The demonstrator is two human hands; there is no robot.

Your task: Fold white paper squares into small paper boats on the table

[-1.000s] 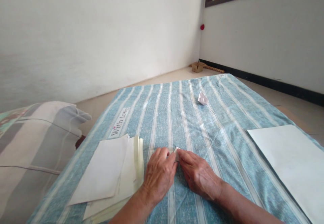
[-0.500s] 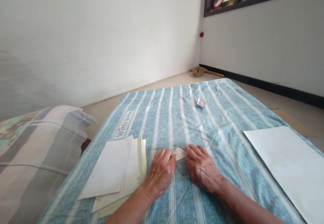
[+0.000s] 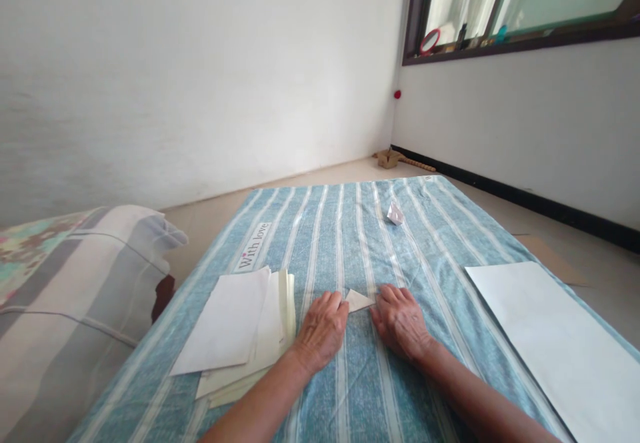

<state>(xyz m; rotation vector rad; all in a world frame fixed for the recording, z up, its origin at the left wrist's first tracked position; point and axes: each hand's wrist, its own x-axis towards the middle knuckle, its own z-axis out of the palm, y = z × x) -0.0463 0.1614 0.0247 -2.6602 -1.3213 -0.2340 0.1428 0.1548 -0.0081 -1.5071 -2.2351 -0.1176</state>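
A small folded piece of white paper (image 3: 359, 301) lies on the striped blue cloth (image 3: 327, 229) between my two hands, its narrow point toward the right. My left hand (image 3: 324, 326) pinches its left end, fingers curled over the edge. At the pointed tip is my right hand (image 3: 401, 319), its fingers bent and close together, resting on the cloth; whether they grip the tip is hidden. Left of my left hand lies a stack of white and pale yellow sheets (image 3: 223, 323).
A large white sheet (image 3: 555, 336) covers the right side of the cloth. Farther back stands a small folded paper piece (image 3: 395, 213). Striped bedding (image 3: 120, 276) is at the left. A small cardboard box (image 3: 388, 158) sits on the floor by the corner.
My right hand has shifted slightly right, so more of the folded paper's pointed tip shows. My left hand keeps its pinch. The view has tilted up a little.
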